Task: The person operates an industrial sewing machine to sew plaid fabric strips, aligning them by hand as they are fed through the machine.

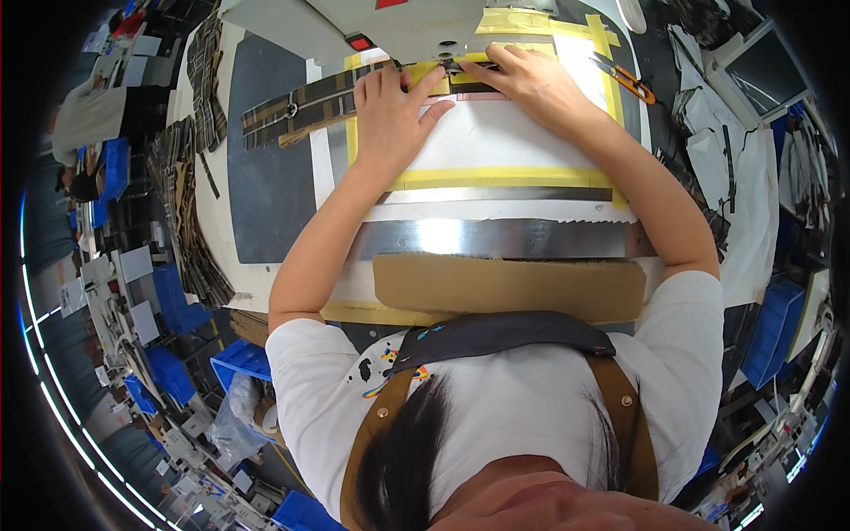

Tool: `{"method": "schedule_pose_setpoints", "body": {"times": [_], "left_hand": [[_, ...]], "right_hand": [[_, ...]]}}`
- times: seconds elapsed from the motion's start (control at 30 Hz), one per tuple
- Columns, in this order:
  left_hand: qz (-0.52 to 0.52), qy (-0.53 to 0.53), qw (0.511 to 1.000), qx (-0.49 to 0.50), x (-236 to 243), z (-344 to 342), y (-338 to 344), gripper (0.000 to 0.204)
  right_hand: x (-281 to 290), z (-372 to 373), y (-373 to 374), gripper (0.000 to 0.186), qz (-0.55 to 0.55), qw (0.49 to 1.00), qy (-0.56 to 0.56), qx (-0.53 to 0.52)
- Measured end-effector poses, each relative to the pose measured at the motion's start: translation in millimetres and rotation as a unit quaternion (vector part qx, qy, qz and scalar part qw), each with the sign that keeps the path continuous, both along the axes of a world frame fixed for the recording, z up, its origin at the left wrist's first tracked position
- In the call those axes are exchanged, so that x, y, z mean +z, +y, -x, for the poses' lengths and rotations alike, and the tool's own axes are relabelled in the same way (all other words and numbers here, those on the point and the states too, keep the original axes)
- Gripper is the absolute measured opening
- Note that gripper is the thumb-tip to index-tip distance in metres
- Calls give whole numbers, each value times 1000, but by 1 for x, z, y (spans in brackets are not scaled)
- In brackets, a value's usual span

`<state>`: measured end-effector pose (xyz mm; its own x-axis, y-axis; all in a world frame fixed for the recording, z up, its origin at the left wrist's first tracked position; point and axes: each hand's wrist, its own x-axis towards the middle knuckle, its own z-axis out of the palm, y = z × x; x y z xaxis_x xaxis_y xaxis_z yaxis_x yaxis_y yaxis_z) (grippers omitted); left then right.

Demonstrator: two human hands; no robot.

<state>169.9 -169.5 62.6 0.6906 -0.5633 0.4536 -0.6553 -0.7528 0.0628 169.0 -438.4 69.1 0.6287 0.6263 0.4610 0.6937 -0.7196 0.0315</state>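
Note:
Under the head of a sewing machine [416, 25] lies a strip of dark plaid fabric [323, 99] with tan edges. A round metal-looking piece [291, 108] sits on its left part. My left hand [390, 115] rests on the strip left of the needle area, fingers spread and thumb stretched to the right. Just right of the presser foot [450, 65], my right hand [542, 87] lies with fingers apart, one tip touching the strip close to the foot. The stitching point itself is partly hidden by my fingers.
Orange-handled thread snips [633, 84] lie right of my right hand. Yellow tape [496, 177] borders the white work surface. Nearer me are a toothed metal strip [505, 237] and a brown padded board [509, 288]. Plaid pieces [181, 212] hang at the table's left edge.

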Motion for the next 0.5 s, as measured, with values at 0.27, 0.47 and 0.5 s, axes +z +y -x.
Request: {"method": "schedule_pose_setpoints", "body": {"times": [0.27,0.47,0.5], "left_hand": [[-53,-47,997,-19,6,-11,11,43],[-54,-65,996,-6,5,-11,12,42],[-57,-64,996,3,5,-11,11,42]], "right_hand": [[3,3,2,60,-10,1000,4,-6],[2,3,4,63,-22,1000,-5,-7],[6,4,4,55,-12,999,28,-19]]}}
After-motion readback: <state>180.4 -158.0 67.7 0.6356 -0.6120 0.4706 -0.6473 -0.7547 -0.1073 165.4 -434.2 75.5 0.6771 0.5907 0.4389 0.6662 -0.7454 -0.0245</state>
